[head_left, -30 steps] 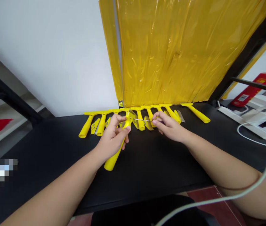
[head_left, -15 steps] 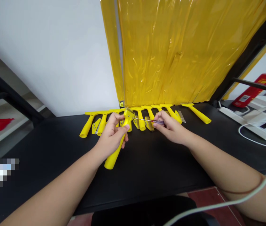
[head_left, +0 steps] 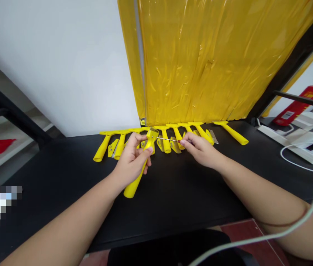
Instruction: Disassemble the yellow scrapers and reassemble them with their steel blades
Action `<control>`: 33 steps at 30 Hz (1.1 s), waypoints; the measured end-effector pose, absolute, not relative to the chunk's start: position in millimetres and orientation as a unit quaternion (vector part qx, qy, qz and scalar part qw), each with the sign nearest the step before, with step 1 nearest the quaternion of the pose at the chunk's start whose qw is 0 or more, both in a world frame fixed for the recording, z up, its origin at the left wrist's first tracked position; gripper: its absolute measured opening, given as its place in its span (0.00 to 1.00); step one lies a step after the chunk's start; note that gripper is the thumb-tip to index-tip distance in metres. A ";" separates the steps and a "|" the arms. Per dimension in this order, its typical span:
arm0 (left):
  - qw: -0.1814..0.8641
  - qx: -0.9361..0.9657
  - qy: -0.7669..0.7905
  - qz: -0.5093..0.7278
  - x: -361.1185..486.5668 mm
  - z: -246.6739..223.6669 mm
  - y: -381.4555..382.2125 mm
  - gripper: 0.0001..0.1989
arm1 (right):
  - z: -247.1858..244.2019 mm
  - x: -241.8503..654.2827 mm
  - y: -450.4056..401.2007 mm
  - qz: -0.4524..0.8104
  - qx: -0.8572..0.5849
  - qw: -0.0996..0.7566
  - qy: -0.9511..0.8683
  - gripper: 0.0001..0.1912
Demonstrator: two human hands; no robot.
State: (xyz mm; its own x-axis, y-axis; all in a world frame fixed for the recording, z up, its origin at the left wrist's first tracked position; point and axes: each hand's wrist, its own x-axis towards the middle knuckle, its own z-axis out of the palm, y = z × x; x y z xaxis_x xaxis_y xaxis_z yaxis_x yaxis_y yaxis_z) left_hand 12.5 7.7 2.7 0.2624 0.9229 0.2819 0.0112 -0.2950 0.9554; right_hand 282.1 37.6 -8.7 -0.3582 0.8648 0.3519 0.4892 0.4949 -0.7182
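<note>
My left hand (head_left: 134,157) is wrapped round a yellow scraper (head_left: 134,184), its hollow handle slanting down toward me and its head with a metal blade at the top. My right hand (head_left: 196,149) grips a thin screwdriver (head_left: 169,139); the handle is mostly covered by my fingers. The shaft points left, and its tip is at the screws on the scraper's head. Behind both hands, several yellow scraper handles (head_left: 101,149) lie in a row, with small yellow blade holders (head_left: 113,147) among them.
The black table (head_left: 173,199) spans the view. A yellow plastic sheet (head_left: 200,62) and a white panel (head_left: 62,66) rise at its back. On the right are a red bottle (head_left: 300,103) and white power strips (head_left: 286,144). A pale cable (head_left: 256,242) crosses before my right arm.
My right fingers have shifted and now cover more of the screwdriver's handle. The scraper in my left hand has barely moved.
</note>
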 end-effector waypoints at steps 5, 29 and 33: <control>0.471 0.646 0.355 0.485 12.1 1.9 7.2 0.13 | -9.7 281.3 39.6 0.286 -0.426 0.355 -0.781 0.23; 0.441 0.617 0.399 0.516 12.3 4.7 13.3 0.15 | -6.9 274.9 32.0 0.261 -0.413 0.389 -0.781 0.17; 0.448 0.617 0.405 0.505 12.4 3.3 14.5 0.15 | -1.9 274.7 25.8 0.246 -0.386 0.389 -0.799 0.16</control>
State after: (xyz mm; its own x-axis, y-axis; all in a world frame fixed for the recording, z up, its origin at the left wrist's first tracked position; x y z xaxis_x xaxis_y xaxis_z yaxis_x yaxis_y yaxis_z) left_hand 12.4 14.5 3.3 0.1618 0.9519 0.2604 0.0466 -0.2709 0.9615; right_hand 274.7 25.8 -1.9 -0.3990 0.8087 0.4322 0.4263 0.5809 -0.6934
